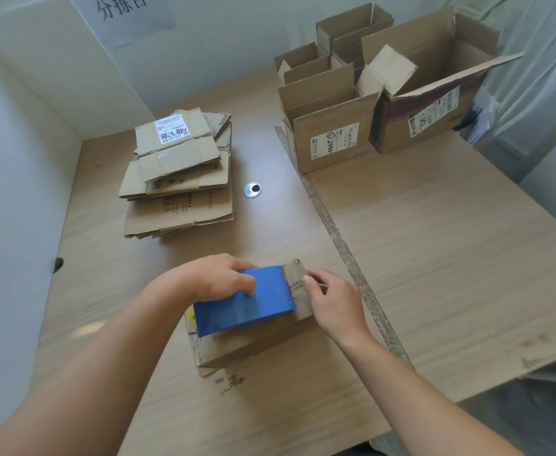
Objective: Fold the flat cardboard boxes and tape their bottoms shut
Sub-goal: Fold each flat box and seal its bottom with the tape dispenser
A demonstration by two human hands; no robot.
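Close in, a small box [256, 347] lies on the bench [434, 258] — left hand [217, 278] fingers clamped on a blue tape dispenser [243, 306] atop it, right hand [332, 304] fingers curled on its far end. Beyond, a stack of flats [178, 179] waits; further back, folded boxes [332, 139] look done.
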